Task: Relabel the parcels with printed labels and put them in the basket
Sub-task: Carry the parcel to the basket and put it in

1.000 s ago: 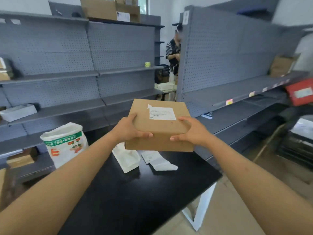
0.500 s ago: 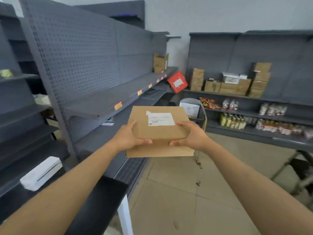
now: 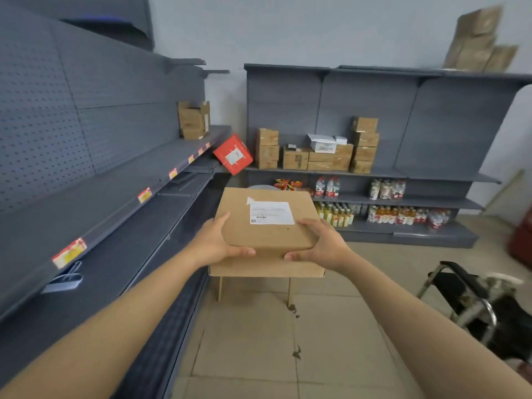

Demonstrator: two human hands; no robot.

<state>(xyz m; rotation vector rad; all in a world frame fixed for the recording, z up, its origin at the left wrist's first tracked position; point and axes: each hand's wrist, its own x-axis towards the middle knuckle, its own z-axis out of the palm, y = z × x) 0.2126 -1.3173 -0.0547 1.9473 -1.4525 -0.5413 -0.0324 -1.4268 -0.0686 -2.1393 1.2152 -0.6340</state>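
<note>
I hold a flat brown cardboard parcel [image 3: 259, 226] in front of me at chest height, above the tiled floor. A white printed label [image 3: 270, 213] is stuck on its top face, toward the far right. My left hand [image 3: 214, 243] grips the parcel's left near corner, thumb on top. My right hand [image 3: 322, 244] grips the right near corner the same way. Just behind the parcel's far edge a pale rounded rim [image 3: 260, 187] shows; what it belongs to is hidden.
Grey shelving [image 3: 115, 197] runs along my left with red price tags. More shelves [image 3: 374, 174] ahead carry brown boxes, a tilted red box [image 3: 233, 154] and bottled drinks. A black metal-framed chair [image 3: 472, 300] stands at the right. Tiled floor [image 3: 259, 341] lies open ahead.
I have turned right, away from the black table, and moved toward the far shelves. The parcel stays gripped in both hands the same way.
</note>
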